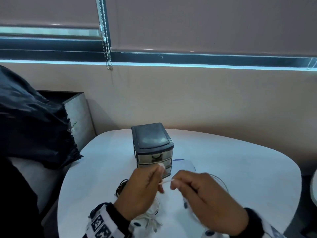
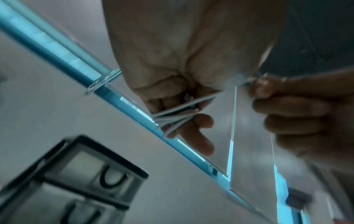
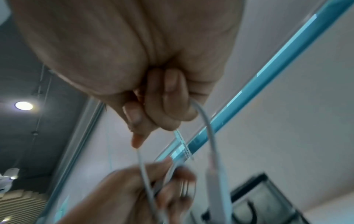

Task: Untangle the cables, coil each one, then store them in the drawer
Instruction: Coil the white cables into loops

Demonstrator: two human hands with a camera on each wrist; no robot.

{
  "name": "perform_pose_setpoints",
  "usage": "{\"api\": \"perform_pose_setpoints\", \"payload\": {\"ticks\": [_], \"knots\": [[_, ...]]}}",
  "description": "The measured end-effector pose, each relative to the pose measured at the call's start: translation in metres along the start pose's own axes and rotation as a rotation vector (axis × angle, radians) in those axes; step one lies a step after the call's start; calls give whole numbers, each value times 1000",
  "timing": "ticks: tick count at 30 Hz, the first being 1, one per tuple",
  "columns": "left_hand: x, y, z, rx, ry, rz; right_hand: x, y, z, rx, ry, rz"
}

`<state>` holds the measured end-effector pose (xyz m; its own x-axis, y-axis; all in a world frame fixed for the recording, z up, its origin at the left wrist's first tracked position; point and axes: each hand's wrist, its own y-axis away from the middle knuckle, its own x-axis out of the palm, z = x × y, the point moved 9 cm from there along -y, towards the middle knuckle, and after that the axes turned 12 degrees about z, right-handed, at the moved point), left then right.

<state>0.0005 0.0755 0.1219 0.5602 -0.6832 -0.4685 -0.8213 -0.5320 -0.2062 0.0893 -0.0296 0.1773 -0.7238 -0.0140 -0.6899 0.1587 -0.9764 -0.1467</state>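
Both hands, left hand (image 1: 142, 191) and right hand (image 1: 202, 194), pinch the white cable (image 1: 165, 182) stretched between them.

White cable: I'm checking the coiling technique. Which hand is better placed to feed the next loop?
The right hand. It pinches the free run of the white cable stretched between the hands, while the left hand already has loops wound around its fingers, so its grip likely serves as the anchor.

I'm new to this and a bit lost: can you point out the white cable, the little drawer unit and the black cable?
white cable (image 1: 165, 182), head view, stretch between the hands.
drawer unit (image 1: 151, 136), head view, dark lid.
black cable (image 1: 121, 186), head view, bundle on table.
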Motion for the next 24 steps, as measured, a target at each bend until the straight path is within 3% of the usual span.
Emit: {"api": "perform_pose_setpoints", "payload": {"ticks": [3, 5, 7, 10, 12, 14, 16, 17, 19, 24], "knots": [[30, 13, -3, -42, 504, 300, -30, 4, -11, -2, -70, -159], [31, 20, -27, 2, 866, 355, -37, 6, -27, 16, -229, -246], [14, 19, -44, 64, 1131, 210, -23, 5, -39, 52, -326, -231], [-12, 10, -47, 142, 1333, -82, 27, -4, -39, 107, -262, -37], [-23, 6, -43, 154, 1127, -241, 47, -7, -32, 128, -168, 27], [-25, 6, -37, 116, 672, -332, 50, -8, -19, 98, -31, 24], [-16, 7, -32, 83, 257, -318, 48, -10, -6, 61, 217, 7], [-13, 6, -26, 68, 175, -303, 47, -10, -1, 41, 361, 0], [-11, 6, -10, 18, 255, -296, 45, -9, 2, 11, 450, -29], [11, 13, -1, -93, 471, -243, 52, -5, -6, 2, 80, -3]]}}
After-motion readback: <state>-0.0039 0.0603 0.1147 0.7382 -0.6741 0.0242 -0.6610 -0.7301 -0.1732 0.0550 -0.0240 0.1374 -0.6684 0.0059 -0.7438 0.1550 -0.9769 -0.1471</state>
